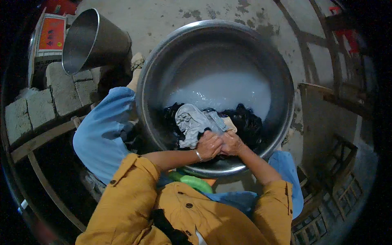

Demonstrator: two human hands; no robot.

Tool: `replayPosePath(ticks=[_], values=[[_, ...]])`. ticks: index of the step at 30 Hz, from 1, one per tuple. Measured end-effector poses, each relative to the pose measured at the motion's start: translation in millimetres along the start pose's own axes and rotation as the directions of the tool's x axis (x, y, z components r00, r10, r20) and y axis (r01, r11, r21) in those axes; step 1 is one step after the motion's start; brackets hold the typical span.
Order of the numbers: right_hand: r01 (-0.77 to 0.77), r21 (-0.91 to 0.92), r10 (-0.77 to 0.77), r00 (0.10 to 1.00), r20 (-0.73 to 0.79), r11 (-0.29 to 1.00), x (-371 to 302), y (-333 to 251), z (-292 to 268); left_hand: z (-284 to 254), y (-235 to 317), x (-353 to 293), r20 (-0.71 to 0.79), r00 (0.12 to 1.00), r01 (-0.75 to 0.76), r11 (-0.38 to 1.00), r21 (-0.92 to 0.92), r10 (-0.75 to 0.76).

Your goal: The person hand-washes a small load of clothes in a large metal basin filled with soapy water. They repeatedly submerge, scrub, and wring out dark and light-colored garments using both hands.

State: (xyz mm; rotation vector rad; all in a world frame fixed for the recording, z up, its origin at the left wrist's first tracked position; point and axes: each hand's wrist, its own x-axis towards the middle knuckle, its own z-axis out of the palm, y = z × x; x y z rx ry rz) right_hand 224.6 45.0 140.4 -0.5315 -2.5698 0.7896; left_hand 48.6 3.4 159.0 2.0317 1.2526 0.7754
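Observation:
A large round metal basin [151, 77] stands between my knees, with cloudy whitish water [228, 83] inside. Against its near side lies a bunched light grey cloth garment [190, 122], wet and crumpled. Dark wet clothing [245, 122] spreads under and beside it. My left hand [209, 145], with a bracelet at the wrist, is closed on the grey garment. Right up against it, my right hand [232, 143] is closed on the same bunch of cloth, near a small beige patch. The fingertips of both hands are partly hidden in the fabric.
A metal bucket [98, 41] leans at the far left, beside grey blocks [63, 87] and a red-and-white box [51, 34]. Wooden frames [335, 98] stand at the right. Something bright green [190, 180] lies between the basin and my lap. The concrete floor [163, 18] has damp spots.

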Motion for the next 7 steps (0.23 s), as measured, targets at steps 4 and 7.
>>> replayPosePath(ticks=[4, 7], values=[[-0.011, -0.112, 0.021, 0.996, 0.083, 0.994, 6, 50, 23, 17, -28, 38, -0.046, 0.980, 0.195, 0.979, 0.066, -0.192], [-0.193, -0.115, 0.215, 0.951, 0.221, 0.974, 17, 80, 40, 17, -44, 61, -0.165, 0.962, 0.225, 0.974, 0.037, -0.216]])
